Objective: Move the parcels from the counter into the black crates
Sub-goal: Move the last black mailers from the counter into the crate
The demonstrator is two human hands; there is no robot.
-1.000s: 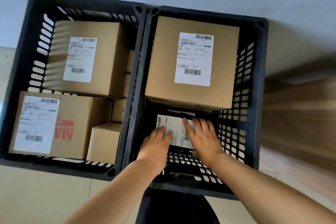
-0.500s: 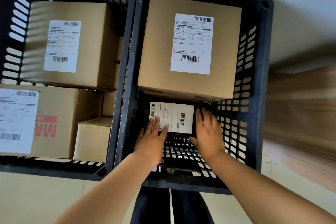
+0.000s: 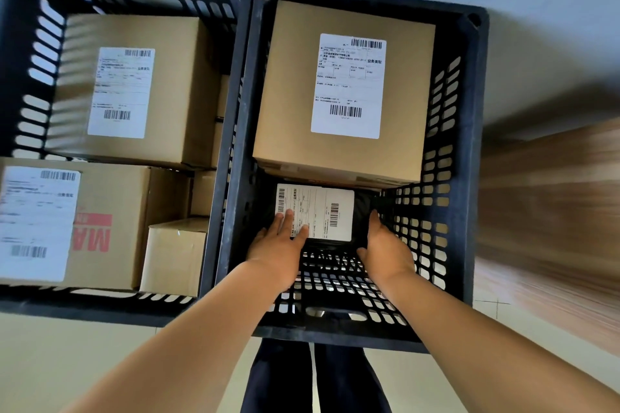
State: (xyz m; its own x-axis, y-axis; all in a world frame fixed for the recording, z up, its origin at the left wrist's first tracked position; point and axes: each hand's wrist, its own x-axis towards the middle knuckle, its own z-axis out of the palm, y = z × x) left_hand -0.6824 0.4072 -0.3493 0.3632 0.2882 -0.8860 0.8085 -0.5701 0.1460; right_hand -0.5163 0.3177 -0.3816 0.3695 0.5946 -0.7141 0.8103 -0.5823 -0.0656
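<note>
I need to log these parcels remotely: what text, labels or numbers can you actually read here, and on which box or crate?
"MA", red, upside down: on the brown box at the near end of the left crate; the remaining letters are covered by its label.
"业务类型": on the white label of the large box in the right crate.
Barcodes and fine print on all four labels, including the dark parcel under both hands: too small or blurred.

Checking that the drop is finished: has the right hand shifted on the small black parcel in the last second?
Yes. The right hand slid off the white label to the black parcel's right edge, toward the crate's slotted right wall.
</note>
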